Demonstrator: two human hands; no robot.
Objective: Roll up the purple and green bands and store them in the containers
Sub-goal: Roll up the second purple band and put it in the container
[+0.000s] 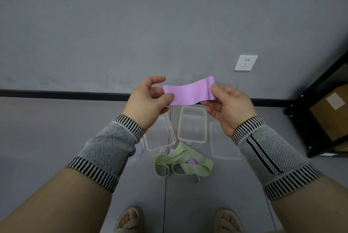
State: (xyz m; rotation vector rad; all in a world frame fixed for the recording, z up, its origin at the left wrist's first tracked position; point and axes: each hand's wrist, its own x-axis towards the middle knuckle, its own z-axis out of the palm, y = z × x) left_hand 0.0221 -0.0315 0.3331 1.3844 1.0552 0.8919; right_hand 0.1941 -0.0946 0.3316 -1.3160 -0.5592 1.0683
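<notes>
The left hand and the right hand hold a purple band between them, each pinching one end. At the right hand the end is folded over once, so I judge the rolling is only starting. Below the hands, on the floor, two clear containers stand open and hold nothing. Nearer the person the green bands lie loose, with another purple piece under them.

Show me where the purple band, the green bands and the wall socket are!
purple band point(188, 92): head view, middle of the flat stretch between the hands.
green bands point(185, 163): head view, centre of the tangle on the floor.
wall socket point(246, 63): head view, middle of its white plate.
</notes>
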